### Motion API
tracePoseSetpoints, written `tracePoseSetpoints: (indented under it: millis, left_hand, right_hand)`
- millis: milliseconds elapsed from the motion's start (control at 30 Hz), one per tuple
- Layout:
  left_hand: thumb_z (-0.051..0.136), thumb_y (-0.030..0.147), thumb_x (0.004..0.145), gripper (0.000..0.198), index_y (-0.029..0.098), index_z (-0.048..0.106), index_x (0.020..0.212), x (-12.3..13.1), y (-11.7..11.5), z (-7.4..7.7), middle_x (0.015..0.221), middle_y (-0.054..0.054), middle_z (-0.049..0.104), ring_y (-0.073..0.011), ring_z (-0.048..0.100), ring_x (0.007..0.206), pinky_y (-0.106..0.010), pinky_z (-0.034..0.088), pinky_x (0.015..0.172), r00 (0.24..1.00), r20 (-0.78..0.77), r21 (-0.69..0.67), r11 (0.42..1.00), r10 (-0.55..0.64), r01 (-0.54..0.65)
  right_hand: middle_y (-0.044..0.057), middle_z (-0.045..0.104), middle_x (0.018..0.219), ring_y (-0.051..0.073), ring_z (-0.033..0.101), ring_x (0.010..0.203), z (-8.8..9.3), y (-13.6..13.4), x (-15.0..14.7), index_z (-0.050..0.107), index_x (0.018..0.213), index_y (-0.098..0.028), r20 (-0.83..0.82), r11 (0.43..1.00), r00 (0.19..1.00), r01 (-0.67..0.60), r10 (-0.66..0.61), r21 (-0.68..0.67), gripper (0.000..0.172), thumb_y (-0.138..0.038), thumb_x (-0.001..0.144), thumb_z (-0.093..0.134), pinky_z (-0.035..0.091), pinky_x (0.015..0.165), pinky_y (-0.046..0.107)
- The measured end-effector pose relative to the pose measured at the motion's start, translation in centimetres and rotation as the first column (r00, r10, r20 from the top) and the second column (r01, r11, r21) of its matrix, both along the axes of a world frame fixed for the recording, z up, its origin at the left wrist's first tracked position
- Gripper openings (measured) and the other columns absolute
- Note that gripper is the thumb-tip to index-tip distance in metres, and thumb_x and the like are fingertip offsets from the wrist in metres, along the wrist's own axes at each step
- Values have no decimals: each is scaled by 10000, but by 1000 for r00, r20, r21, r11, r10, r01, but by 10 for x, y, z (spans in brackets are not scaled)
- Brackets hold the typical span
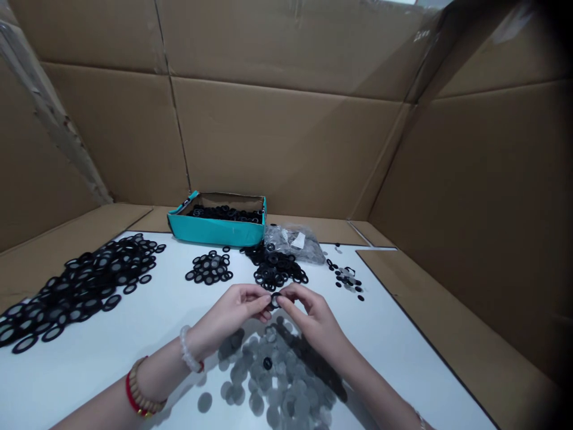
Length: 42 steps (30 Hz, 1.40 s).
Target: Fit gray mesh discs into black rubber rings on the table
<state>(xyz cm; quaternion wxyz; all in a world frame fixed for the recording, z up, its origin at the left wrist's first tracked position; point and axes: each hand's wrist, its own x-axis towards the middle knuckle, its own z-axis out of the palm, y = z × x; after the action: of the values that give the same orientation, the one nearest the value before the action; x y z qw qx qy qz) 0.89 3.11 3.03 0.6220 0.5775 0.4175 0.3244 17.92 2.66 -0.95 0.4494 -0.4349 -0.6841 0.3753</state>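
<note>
- Discs of grey mesh lie spread over the white table, within easy reach of both hands.
- Left hand and right hand pinch a black rubber ring between pressed fingertips, raised above the discs.
- Beyond, loose black rubber rings lie heaped; a teal fabric box holds more.

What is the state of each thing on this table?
Left hand, pinching a black ring at the fingertips
Right hand, pinching the same ring
Teal box, open, holding black rings
Loose grey discs, scattered below the hands
Plastic bag, holding more discs
</note>
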Motion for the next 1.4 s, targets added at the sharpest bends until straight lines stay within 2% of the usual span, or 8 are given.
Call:
tracePoseSetpoints:
  millis: [100, 233, 400, 500, 767, 1000, 1200, 1400]
  left_hand:
    - [611, 407, 737, 262, 147, 634, 714, 0, 0, -3, 642, -21, 600, -153, 556, 649, -256, 441, 656, 1000, 1, -52, 998, 31, -31]
    - [616, 387, 736, 233, 163, 626, 800, 1, 4, -12, 636, -9, 601, -157, 559, 647, -249, 430, 633, 998, 7, 88, 994, 68, -68]
    - [656, 376, 691, 227, 154, 613, 713, 2, 9, -19, 597, -10, 592, -158, 548, 605, -257, 418, 606, 995, 15, 93, 991, 99, -99]
    - [659, 366, 679, 228, 146, 604, 651, 1, 10, -19, 565, -10, 575, -153, 524, 585, -256, 401, 596, 995, -5, 102, 990, 96, -95]
    - [629, 337, 668, 198, 141, 607, 664, -1, 9, -11, 576, 3, 556, -144, 498, 588, -244, 375, 579, 995, -45, 106, 991, 91, -86]
    - [600, 298, 663, 159, 141, 613, 644, 1, 6, -5, 577, 15, 533, -137, 467, 597, -233, 339, 574, 994, -53, 81, 993, 95, -90]
    - [578, 298, 705, 170, 148, 595, 626, -1, 5, -5, 545, 32, 511, -116, 428, 557, -226, 319, 569, 997, -37, 10, 998, 65, -65]
    - [589, 311, 692, 176, 141, 606, 648, -3, 8, -8, 581, 14, 534, -141, 477, 600, -239, 344, 588, 996, -76, 113, 993, 47, -38]
  right_hand:
    - [13, 561, 718, 169, 512, 722, -2, 2, 0, 558, 724, -175, -33, 999, 999, -7, 5, -51, 189, -332, 829, 551, 395, 678, 263]
    - [-8, 506, 665, 147, 466, 654, -3, 4, -2, 541, 703, -171, -78, 989, 997, -22, 11, -143, 255, -392, 830, 534, 365, 605, 246]
    - [-9, 492, 660, 147, 468, 635, 2, 4, -5, 529, 696, -171, -159, 975, 986, -76, 43, -209, 296, -453, 753, 598, 368, 594, 252]
    - [12, 531, 703, 156, 490, 665, 5, 4, -5, 561, 748, -159, -166, 974, 985, -79, 44, -213, 262, -407, 717, 641, 382, 623, 263]
    - [-4, 492, 615, 132, 445, 608, 3, 4, -4, 539, 647, -141, -93, 980, 995, -37, 19, -193, 225, -337, 744, 594, 357, 583, 249]
    - [-2, 495, 646, 140, 458, 646, 7, 2, -4, 531, 660, -147, -84, 984, 996, -46, 32, -172, 164, -281, 739, 583, 364, 617, 251]
    - [-12, 474, 622, 122, 425, 600, 5, 1, -5, 528, 661, -143, -129, 973, 991, -74, 46, -217, 228, -345, 744, 595, 334, 570, 236]
    - [-26, 447, 582, 107, 385, 556, 1, 2, -5, 518, 644, -144, -118, 964, 993, -58, 29, -258, 272, -384, 749, 589, 292, 526, 225]
